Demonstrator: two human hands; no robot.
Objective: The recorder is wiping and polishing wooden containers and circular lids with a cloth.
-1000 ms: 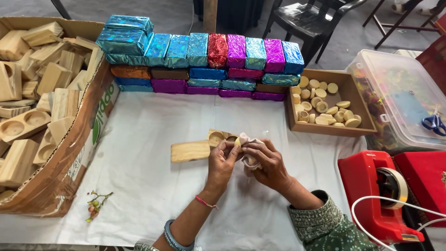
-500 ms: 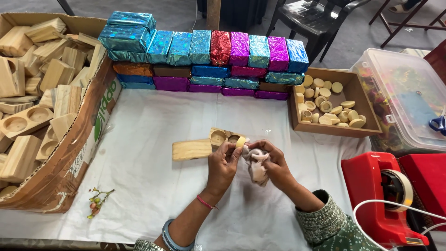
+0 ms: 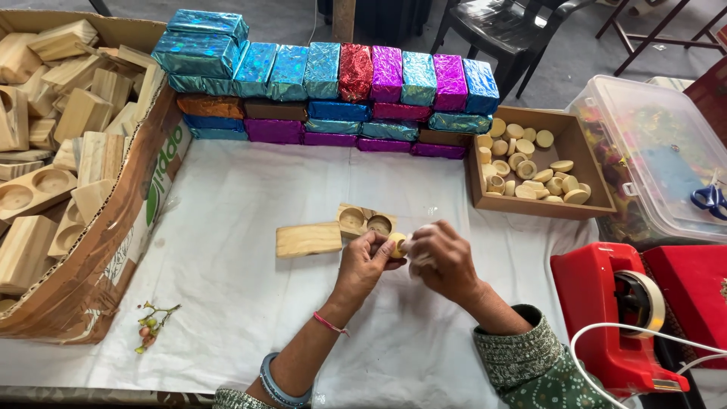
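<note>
Head view: disc [image 3: 396, 244] half-hidden between hands

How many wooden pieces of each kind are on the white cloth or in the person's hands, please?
Plain wooden block: 1
Block with two round hollows: 1
Small round piece, held in the left hand: 1
Total: 3
</note>
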